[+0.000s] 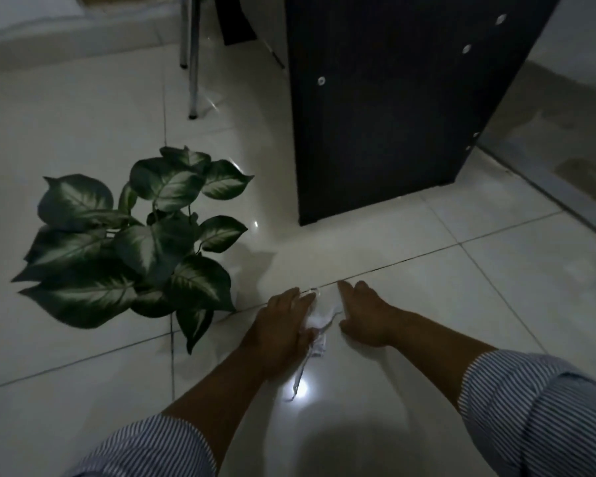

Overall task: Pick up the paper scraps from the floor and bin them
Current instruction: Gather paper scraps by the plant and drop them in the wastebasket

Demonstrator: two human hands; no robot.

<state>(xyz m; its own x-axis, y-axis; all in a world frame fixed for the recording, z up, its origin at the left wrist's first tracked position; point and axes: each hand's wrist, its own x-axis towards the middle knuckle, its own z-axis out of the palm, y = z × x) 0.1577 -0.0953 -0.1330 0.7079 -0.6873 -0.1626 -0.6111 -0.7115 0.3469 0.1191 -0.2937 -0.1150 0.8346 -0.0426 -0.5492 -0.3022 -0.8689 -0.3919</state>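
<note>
White paper scraps (319, 327) lie bunched on the pale floor tiles between my two hands, with a thin strip (301, 373) trailing toward me. My left hand (283, 325) rests palm down on the floor, its fingers curled over the left side of the scraps. My right hand (362, 311) lies flat on the tile just right of the scraps, fingers pointing away from me and apart. No bin is in view. The light is dim.
A leafy green plant (135, 242) stands on the floor close to the left of my left hand. A dark cabinet (386, 108) stands ahead, and metal chair legs (193, 63) behind the plant. A wall base (565, 187) runs along the right.
</note>
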